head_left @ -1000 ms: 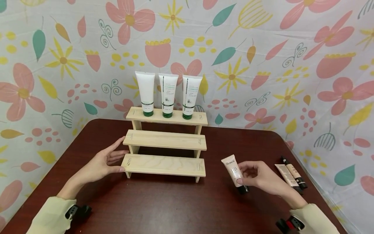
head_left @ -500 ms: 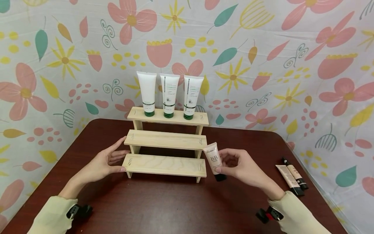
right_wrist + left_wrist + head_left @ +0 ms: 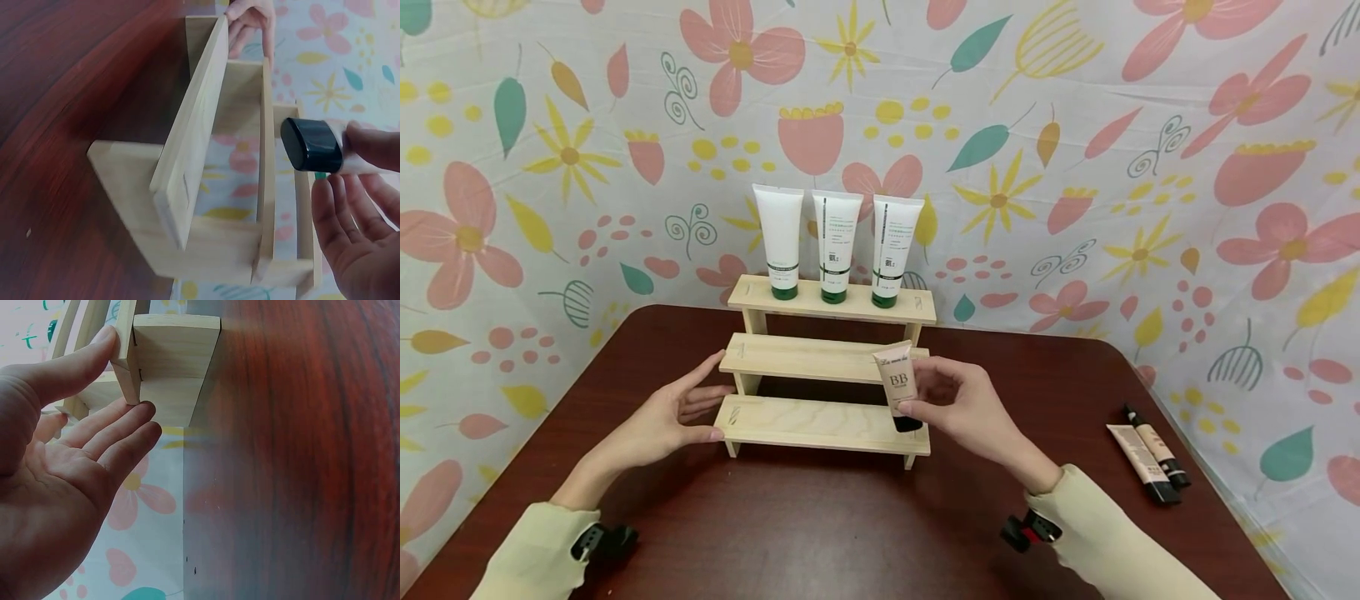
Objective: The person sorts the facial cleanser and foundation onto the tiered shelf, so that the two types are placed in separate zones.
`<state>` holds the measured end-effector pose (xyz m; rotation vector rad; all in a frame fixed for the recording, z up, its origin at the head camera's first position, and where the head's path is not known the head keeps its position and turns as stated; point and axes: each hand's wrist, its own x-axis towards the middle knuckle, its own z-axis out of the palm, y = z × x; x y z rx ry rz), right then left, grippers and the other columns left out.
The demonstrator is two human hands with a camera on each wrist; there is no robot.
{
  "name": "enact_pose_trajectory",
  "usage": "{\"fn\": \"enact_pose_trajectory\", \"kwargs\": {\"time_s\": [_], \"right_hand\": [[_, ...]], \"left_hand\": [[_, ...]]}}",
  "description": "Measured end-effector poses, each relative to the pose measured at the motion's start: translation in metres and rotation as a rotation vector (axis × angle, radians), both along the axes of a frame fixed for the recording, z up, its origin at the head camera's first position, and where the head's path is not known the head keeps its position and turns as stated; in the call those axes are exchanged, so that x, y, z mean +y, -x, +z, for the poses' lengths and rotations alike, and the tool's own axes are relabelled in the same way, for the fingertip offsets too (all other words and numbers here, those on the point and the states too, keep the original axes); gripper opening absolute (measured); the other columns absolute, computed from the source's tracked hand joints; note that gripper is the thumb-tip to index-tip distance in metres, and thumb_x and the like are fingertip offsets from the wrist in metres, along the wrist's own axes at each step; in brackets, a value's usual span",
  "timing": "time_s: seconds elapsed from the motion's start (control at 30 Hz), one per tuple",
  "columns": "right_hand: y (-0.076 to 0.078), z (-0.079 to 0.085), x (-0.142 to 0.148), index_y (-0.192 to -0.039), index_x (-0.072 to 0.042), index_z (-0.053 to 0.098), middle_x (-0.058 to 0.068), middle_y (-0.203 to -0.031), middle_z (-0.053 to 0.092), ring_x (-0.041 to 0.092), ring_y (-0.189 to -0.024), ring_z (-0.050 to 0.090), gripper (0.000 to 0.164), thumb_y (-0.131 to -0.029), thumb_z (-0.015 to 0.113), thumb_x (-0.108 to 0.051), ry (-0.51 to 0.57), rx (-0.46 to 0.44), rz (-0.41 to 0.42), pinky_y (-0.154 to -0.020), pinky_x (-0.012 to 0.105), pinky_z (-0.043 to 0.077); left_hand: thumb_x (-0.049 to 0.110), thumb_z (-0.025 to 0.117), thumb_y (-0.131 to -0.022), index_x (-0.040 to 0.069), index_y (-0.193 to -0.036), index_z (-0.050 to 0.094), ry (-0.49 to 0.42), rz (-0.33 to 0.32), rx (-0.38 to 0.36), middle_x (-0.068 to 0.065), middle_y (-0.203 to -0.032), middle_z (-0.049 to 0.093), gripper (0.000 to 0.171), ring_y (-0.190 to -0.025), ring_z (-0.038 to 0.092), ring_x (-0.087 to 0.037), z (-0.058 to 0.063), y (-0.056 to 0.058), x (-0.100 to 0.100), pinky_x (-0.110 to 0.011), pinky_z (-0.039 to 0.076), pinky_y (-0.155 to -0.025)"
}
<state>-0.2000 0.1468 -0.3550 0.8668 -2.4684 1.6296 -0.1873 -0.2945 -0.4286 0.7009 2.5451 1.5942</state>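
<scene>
My right hand point(image 3: 966, 408) pinches a small pale-pink BB cream tube point(image 3: 897, 382) between thumb and fingers. The tube is nearly upright, black cap down, over the right end of the bottom step of a three-step wooden display stand point(image 3: 812, 422). In the right wrist view the black cap point(image 3: 310, 145) hangs apart from the bottom step point(image 3: 194, 134). My left hand point(image 3: 655, 425) is at the stand's left end; in the left wrist view its thumb point(image 3: 103, 347) touches the bottom step's end, with the other fingers extended alongside.
Three white tubes with green caps, including the middle tube point(image 3: 835, 246), stand on the top step. At the table's right edge lie a beige tube point(image 3: 1142, 462) and a slim bottle with black ends point(image 3: 1159, 446). A flower-patterned cloth point(image 3: 1000, 125) hangs behind the dark wooden table point(image 3: 805, 533).
My right hand has carried the BB cream tube leftward and up, from over the table right of the stand to above its bottom step. The left hand stays against the stand.
</scene>
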Motion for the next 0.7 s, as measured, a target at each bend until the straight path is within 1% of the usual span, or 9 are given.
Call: {"fn": "enact_pose_trajectory", "kwargs": {"time_s": [0.13, 0.23, 0.37, 0.53, 0.6, 0.7], "right_hand": [[0.006, 0.002, -0.018, -0.121, -0.011, 0.077, 0.001, -0.098, 0.076, 0.022, -0.079, 0.069, 0.039, -0.085, 0.088, -0.002, 0.017, 0.041, -0.013, -0.073, 0.035, 0.059], [0.011, 0.003, -0.032, -0.121, -0.01, 0.077, 0.001, -0.097, 0.077, 0.022, -0.079, 0.069, 0.038, -0.085, 0.088, -0.003, 0.027, 0.064, -0.017, -0.074, 0.035, 0.059], [0.017, 0.004, -0.05, -0.119, -0.009, 0.078, 0.001, -0.095, 0.077, 0.02, -0.08, 0.07, 0.038, -0.084, 0.089, -0.004, 0.039, 0.064, -0.026, -0.076, 0.036, 0.059], [0.024, 0.005, -0.071, -0.118, -0.011, 0.079, -0.001, -0.095, 0.078, 0.017, -0.083, 0.072, 0.038, -0.082, 0.092, -0.008, 0.049, 0.052, -0.064, -0.078, 0.038, 0.06], [0.027, 0.004, -0.079, -0.116, -0.012, 0.08, -0.002, -0.094, 0.078, 0.016, -0.084, 0.072, 0.036, -0.082, 0.092, -0.009, 0.057, 0.043, -0.074, -0.078, 0.036, 0.06], [0.031, 0.004, -0.09, -0.116, -0.01, 0.081, -0.001, -0.093, 0.079, 0.015, -0.085, 0.074, 0.035, -0.082, 0.092, -0.008, 0.079, 0.033, -0.066, -0.077, 0.033, 0.06]], "left_hand": [[0.002, 0.087, -0.086, 0.021, -0.171, 0.017, 0.002, 0.001, 0.002, -0.03, -0.143, 0.058, 0.112, -0.132, 0.055, -0.051, 0.0, 0.0, 0.0, -0.058, 0.049, -0.101], [0.003, 0.087, -0.086, 0.021, -0.171, 0.017, 0.005, 0.002, 0.005, -0.029, -0.143, 0.059, 0.112, -0.132, 0.055, -0.05, 0.0, 0.0, 0.0, -0.058, 0.048, -0.102], [0.003, 0.086, -0.087, 0.022, -0.171, 0.017, 0.007, 0.005, 0.001, -0.029, -0.144, 0.059, 0.111, -0.133, 0.055, -0.05, -0.001, 0.0, 0.001, -0.059, 0.048, -0.102], [0.002, 0.086, -0.087, 0.021, -0.171, 0.017, 0.009, 0.008, 0.0, -0.029, -0.144, 0.058, 0.111, -0.133, 0.055, -0.05, 0.0, 0.0, 0.001, -0.06, 0.048, -0.102], [0.002, 0.086, -0.087, 0.021, -0.171, 0.017, 0.008, 0.009, -0.001, -0.03, -0.144, 0.058, 0.111, -0.133, 0.055, -0.05, 0.001, 0.0, 0.001, -0.06, 0.047, -0.102], [0.002, 0.087, -0.086, 0.021, -0.171, 0.017, 0.005, 0.011, -0.004, -0.03, -0.144, 0.058, 0.111, -0.133, 0.055, -0.05, 0.001, -0.001, 0.0, -0.061, 0.047, -0.102]]}}
